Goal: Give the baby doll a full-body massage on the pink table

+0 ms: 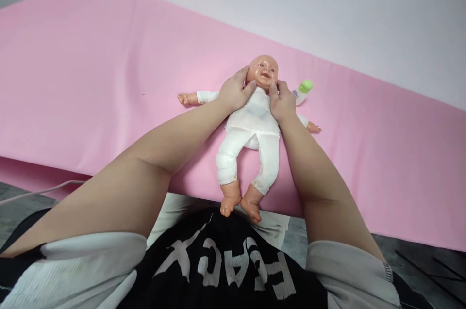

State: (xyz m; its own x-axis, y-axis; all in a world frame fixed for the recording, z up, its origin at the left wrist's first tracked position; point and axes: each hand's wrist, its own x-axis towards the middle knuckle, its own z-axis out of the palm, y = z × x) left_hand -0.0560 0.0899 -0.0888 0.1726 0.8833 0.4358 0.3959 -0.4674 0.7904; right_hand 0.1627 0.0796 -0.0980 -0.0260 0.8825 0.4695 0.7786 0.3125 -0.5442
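A baby doll (251, 117) with a white cloth body and bare plastic head, hands and feet lies face up on the pink-covered table (91, 76). My left hand (236, 91) clasps the left side of its head and neck, thumb by the chin and fingers partly hidden behind the head. On the other side my right hand (284, 100) holds the jaw and neck, its thumb beside the doll's cheek. The doll's arms stretch outward beneath my wrists, and its feet hang over the table's near edge. Just right of my right hand lies a small white bottle with a green cap (305, 87), partly hidden.
A pale wall (327, 13) rises behind the table. At the lower left a white cable (43, 192) runs to the table's near edge. Dark thin bars (433, 275) show below the table at the lower right.
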